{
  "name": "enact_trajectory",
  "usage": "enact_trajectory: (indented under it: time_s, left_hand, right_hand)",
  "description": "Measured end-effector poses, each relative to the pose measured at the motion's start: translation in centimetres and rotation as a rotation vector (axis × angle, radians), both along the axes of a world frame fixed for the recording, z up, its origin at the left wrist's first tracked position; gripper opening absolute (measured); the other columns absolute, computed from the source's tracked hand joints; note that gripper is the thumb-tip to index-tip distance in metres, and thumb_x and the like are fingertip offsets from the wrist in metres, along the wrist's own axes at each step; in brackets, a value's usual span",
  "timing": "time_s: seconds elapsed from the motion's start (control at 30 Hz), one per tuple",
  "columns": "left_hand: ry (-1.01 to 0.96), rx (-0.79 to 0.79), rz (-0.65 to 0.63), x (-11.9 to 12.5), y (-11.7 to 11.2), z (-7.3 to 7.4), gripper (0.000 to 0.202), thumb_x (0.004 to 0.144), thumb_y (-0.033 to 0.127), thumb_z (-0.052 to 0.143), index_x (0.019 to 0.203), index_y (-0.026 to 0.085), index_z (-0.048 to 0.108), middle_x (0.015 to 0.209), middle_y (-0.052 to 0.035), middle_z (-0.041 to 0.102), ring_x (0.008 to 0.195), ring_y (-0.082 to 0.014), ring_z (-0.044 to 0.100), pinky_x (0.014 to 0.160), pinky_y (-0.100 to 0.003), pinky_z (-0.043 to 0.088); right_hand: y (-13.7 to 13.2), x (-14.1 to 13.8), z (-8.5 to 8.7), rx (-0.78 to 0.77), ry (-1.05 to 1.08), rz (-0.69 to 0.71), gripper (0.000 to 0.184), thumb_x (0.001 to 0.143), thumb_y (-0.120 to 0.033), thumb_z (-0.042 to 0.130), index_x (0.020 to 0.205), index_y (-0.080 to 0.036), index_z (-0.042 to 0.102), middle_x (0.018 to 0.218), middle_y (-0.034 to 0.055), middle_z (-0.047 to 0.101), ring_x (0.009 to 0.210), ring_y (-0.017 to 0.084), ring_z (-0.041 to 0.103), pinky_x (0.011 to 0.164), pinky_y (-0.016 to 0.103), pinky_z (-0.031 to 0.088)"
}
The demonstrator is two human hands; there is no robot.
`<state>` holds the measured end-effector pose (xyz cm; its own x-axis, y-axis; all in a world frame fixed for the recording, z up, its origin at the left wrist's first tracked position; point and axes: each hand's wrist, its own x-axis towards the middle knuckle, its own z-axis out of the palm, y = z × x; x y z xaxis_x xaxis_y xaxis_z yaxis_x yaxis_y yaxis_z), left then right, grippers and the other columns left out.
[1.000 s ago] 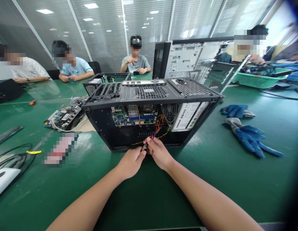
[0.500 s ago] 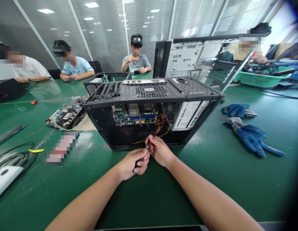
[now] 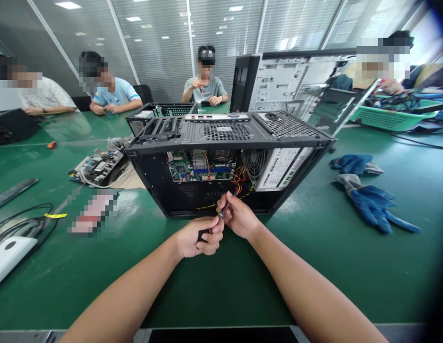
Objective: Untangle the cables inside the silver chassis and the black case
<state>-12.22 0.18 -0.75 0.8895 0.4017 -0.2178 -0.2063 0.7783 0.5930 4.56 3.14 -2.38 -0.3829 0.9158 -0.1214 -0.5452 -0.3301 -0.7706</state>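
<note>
A bundle of coloured power supply cables (image 3: 224,208) runs out of the open side of a black computer case (image 3: 155,181). My right hand (image 3: 241,218) is closed around it near the case's lower edge. Fingers of my left hand (image 3: 198,237) pinch the same cables just nearer to me. A small black piece (image 3: 204,234) shows in the left palm, its kind mostly hidden by the fingers. Inside the case are a motherboard (image 3: 181,174) and a silver power supply (image 3: 283,169) with a fan.
Blue gloves (image 3: 367,202) lie to the right, with a green basket (image 3: 378,118) of cables beyond. A loose circuit board assembly (image 3: 97,166) and black cables (image 3: 24,221) are on the left. Another open case (image 3: 246,85) stands behind. Several people sit around the green table (image 3: 367,281).
The view has shifted slightly. Both hands stay on the cables, and more of the coloured strands now shows between them as the fingers have moved a little.
</note>
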Motion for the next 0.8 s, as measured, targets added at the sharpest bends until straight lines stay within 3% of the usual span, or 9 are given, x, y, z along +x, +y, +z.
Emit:
enact_trajectory:
  time_s: [0.2,0.43,0.63,0.8]
  left_hand:
    - [-0.056,-0.134,0.049,-0.8,0.6,-0.3,0.031,0.092,0.04,0.05,0.072,0.019,0.039,0.051,0.01,0.019,0.033,-0.0028,0.01,0.037,-0.017,0.014]
    - [-0.065,-0.159,0.051,-0.7,0.8,-0.9,0.035,0.089,0.043,0.052,0.069,0.02,0.035,0.049,0.0106,0.017,0.033,-0.0026,0.007,0.036,-0.017,0.013]
    - [-0.099,-0.183,0.063,-0.8,0.8,-1.1,0.033,0.089,0.039,0.053,0.069,0.019,0.035,0.048,0.0105,0.017,0.032,-0.0024,0.007,0.036,-0.017,0.011]
    - [-0.084,-0.196,0.016,-0.5,0.7,-1.1,0.033,0.087,0.038,0.056,0.068,0.019,0.036,0.048,0.0104,0.018,0.032,-0.0025,0.007,0.036,-0.018,0.011]
  right_hand:
    - [-0.1,0.5,0.4,0.008,0.059,0.056,0.033,0.076,-0.049,0.07,0.072,-0.018,0.06,0.056,-0.0072,0.029,0.048,0.007,0.023,0.047,0.021,0.029]
    - [0.1,1.0,0.0,0.05,0.091,0.128,0.019,0.073,-0.032,0.074,0.073,-0.018,0.061,0.06,-0.0057,0.033,0.051,0.008,0.03,0.05,0.021,0.031]
    - [0.1,0.8,-0.6,0.067,0.054,0.097,0.02,0.078,-0.035,0.071,0.079,-0.016,0.066,0.057,-0.0064,0.033,0.05,0.007,0.029,0.049,0.021,0.029]
    - [0.3,1.3,-0.6,0.063,0.09,0.16,0.022,0.072,-0.033,0.074,0.084,-0.016,0.069,0.058,-0.0073,0.031,0.049,0.006,0.022,0.046,0.019,0.025]
